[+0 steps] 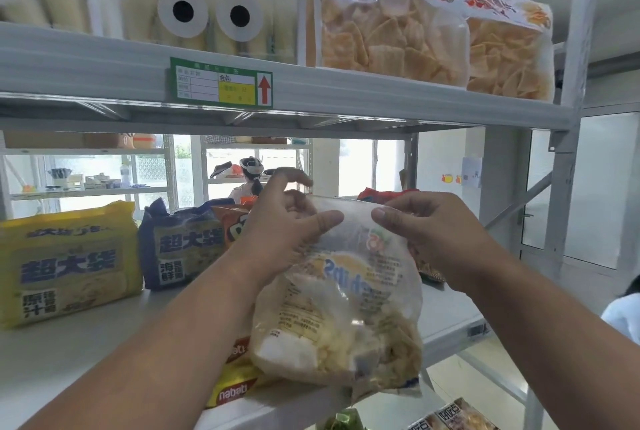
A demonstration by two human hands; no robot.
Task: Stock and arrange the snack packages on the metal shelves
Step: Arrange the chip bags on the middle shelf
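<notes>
1. a clear snack bag (343, 294) with pale yellow pieces inside sits at the centre of the view, upright, its bottom resting on the front edge of the middle metal shelf (69, 360).
2. the left hand (287, 225) grips the bag's top left corner, thumb across the front and fingers curled behind, at about 10 o'clock from the bag's middle.
3. the right hand (429, 232) pinches the top right corner, thumb on the front and fingers curled behind the film, at about 2 o'clock from the bag's middle.
4. a yellow and red nabati pack (235, 384) lies under and beside the bag's lower left, at 8 o'clock, touching it.
5. a yellow noodle multipack (65, 263) stands at 9 o'clock on the same shelf, with a blue noodle multipack (183, 246) just beside it to the right, and an orange bag (235, 221) partly hidden behind the left hand.
6. the upper shelf (104, 66) at 12 o'clock carries a green price label (221, 86) with a red arrow on its front edge.
7. on it stand clear bags of orange chips (391, 34) at 1 o'clock, and pale packs with cartoon eyes (211, 14) at 11 o'clock.
</notes>
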